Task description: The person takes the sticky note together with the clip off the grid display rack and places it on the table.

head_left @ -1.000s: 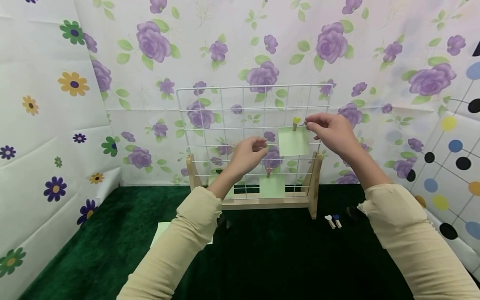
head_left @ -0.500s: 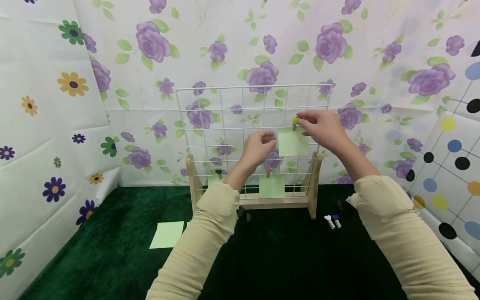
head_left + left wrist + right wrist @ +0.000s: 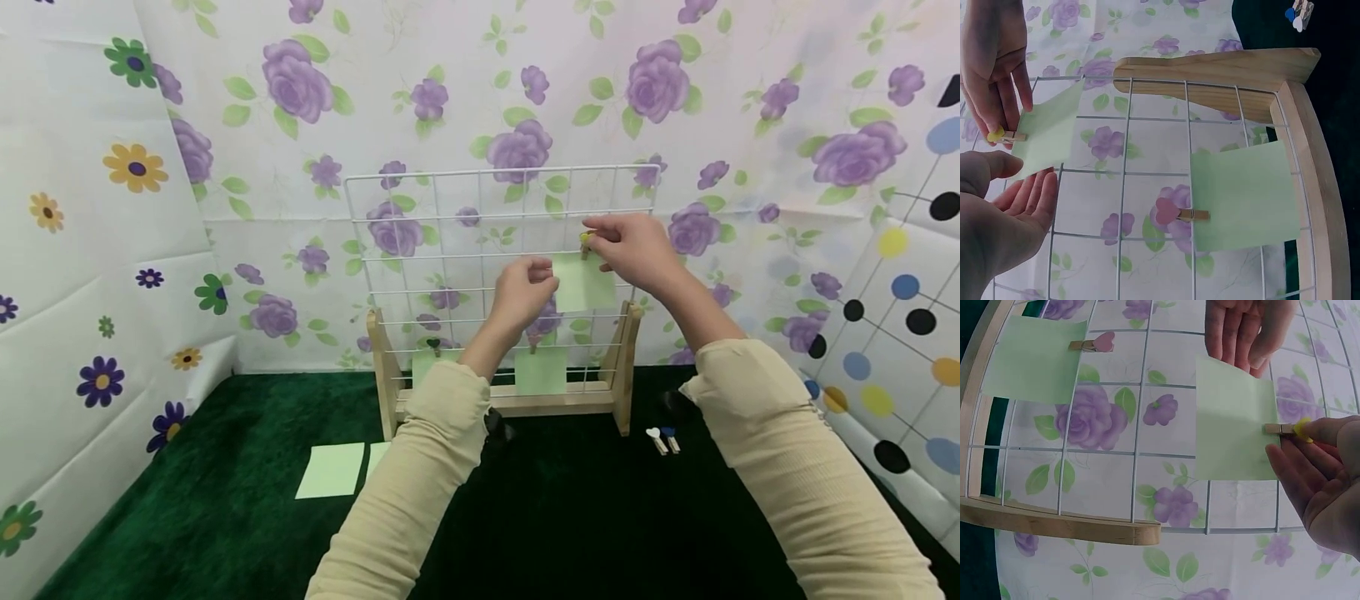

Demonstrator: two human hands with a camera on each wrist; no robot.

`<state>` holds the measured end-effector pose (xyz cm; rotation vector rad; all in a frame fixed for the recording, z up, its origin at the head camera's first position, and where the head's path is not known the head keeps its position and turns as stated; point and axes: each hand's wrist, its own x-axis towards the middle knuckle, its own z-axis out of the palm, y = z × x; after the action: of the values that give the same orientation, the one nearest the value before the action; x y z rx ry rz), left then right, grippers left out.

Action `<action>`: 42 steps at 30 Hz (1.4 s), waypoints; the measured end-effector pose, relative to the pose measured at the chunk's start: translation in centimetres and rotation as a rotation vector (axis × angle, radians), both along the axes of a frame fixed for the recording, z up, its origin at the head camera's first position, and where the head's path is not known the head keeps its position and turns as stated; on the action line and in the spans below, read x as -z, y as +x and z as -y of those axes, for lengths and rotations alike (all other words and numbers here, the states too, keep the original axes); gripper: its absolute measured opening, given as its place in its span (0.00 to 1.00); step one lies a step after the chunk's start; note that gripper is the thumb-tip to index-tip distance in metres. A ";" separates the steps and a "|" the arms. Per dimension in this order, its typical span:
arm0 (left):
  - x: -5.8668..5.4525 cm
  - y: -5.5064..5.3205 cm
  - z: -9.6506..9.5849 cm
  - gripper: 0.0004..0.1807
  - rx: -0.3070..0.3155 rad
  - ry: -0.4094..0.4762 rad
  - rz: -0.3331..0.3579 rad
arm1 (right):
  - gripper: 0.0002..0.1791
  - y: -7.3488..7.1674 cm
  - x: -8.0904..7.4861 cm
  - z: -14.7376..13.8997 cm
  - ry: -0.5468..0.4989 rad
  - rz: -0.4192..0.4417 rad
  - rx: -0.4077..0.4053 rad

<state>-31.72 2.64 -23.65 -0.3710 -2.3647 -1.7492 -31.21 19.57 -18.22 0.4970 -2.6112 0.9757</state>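
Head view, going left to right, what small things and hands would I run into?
Fully visible loose note, partly hidden loose note, dark-heart clip, left hand, yellow-heart clip pinched by the right hand, white-heart clip, blue-topped clip.

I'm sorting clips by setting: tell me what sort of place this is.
Probably a small staged tabletop set-up: floral sheeting stands behind as a backdrop, dark green cloth covers the surface, and a wire grid stands on it.

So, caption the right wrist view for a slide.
Right hand pinching yellow-topped clothespin on green paper, wire grid behind.
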 end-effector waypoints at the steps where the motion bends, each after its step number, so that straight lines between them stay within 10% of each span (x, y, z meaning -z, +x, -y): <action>1: 0.0 0.0 0.0 0.16 -0.001 0.007 0.001 | 0.21 0.0 0.0 0.1 0.007 -0.003 -0.001; 23: 0.2 -0.2 -1.5 0.10 -0.076 0.111 0.040 | 0.16 -0.6 0.2 0.8 0.055 -0.090 0.082; 42: 0.5 -0.8 -1.2 0.08 -0.118 -0.004 -0.011 | 0.11 -1.4 -0.1 0.6 0.076 -0.124 0.102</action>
<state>-32.56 3.85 -24.16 -0.2355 -2.3314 -1.6855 -32.60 18.93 -18.07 0.4236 -2.5420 0.7901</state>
